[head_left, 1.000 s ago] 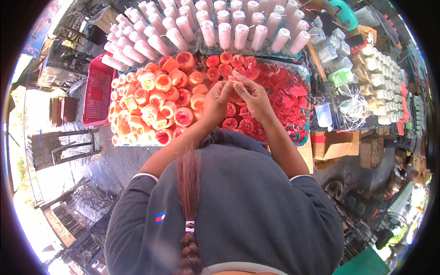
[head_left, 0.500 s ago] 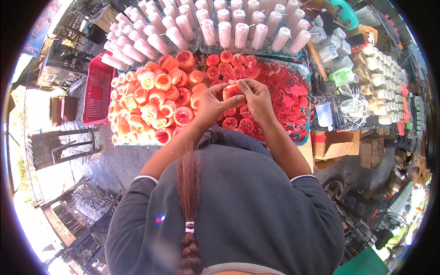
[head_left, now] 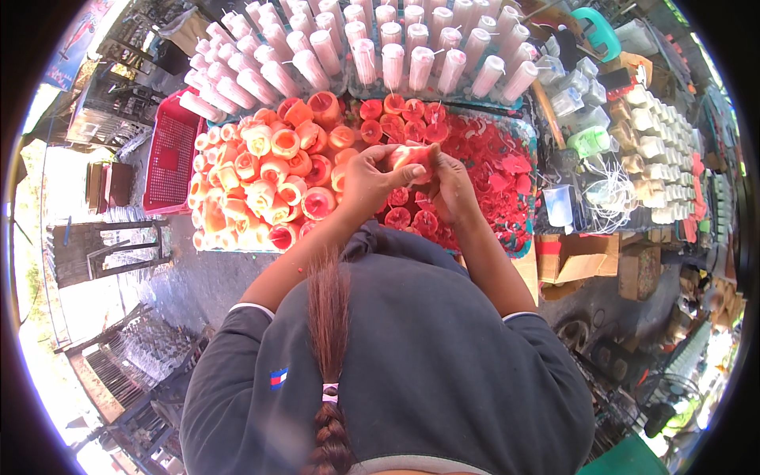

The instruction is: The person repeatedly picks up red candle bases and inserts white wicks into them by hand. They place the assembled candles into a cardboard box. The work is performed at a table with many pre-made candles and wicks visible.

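Observation:
A small pinkish-red wax candle (head_left: 411, 161) is held between both hands over the table. My left hand (head_left: 372, 184) is closed round its left side, the thumb lying along the near side. My right hand (head_left: 454, 190) is closed on its right end, with some fingertips hidden behind the wax. Just beyond and below the hands stand several short red candles (head_left: 397, 217) with wicks. To the left is a pile of orange and peach wax cups, some shaped like roses (head_left: 273, 171).
Red wax scraps (head_left: 495, 170) cover the table's right part. Rows of tall pale pink candles (head_left: 392, 63) line the back. A red plastic crate (head_left: 168, 162) sits at the left. At the right are white string (head_left: 609, 190), clear cups (head_left: 559, 204) and a cardboard box (head_left: 578, 257).
The candle has turned in my hands, so its side rather than its hollow-looking end shows. My right hand has moved slightly down and right, its fingers lower on the wax.

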`<act>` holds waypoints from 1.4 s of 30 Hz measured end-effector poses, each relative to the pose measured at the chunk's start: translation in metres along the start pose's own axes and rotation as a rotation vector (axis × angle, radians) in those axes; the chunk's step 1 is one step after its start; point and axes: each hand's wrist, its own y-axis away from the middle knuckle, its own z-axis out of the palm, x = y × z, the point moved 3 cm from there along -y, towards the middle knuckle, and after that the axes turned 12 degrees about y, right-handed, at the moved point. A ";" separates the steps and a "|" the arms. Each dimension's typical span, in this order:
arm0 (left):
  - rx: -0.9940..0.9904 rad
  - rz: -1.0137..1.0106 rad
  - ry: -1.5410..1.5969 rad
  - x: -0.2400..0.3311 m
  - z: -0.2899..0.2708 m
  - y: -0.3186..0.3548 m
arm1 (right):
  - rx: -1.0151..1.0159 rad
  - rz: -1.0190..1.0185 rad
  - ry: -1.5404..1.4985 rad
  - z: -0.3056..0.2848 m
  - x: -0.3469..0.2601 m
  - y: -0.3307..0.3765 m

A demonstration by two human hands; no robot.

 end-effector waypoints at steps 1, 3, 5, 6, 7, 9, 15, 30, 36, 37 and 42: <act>-0.031 0.010 -0.010 0.001 0.000 0.001 | -0.001 -0.028 0.023 -0.004 0.001 -0.001; -0.086 0.000 -0.011 0.000 -0.002 -0.001 | -0.004 -0.081 0.068 -0.010 0.001 -0.004; -0.139 0.000 -0.021 -0.001 -0.005 -0.001 | 0.025 -0.052 0.146 -0.013 0.000 -0.004; -0.150 0.003 0.033 0.000 -0.006 -0.001 | 0.040 -0.039 0.185 -0.014 -0.001 -0.004; -0.161 0.005 0.086 0.001 -0.006 -0.001 | 0.041 -0.052 0.173 -0.013 -0.003 -0.003; -0.112 0.017 0.106 0.000 -0.008 -0.002 | 0.038 -0.070 0.145 -0.005 -0.002 -0.001; 0.088 0.118 0.211 -0.011 -0.006 -0.009 | 0.025 -0.105 0.103 0.009 0.005 -0.002; 0.284 0.012 0.671 -0.041 -0.012 -0.032 | 0.508 -0.347 0.907 -0.004 0.014 -0.020; 0.219 -0.142 0.717 -0.042 -0.010 -0.032 | 0.363 -0.115 0.311 -0.019 0.052 -0.040; 0.254 -0.200 0.730 -0.038 -0.007 -0.030 | 0.362 -0.087 0.264 -0.023 0.057 -0.040; 0.190 -0.384 0.780 -0.053 -0.007 -0.021 | 0.255 -0.029 0.140 -0.027 0.064 -0.045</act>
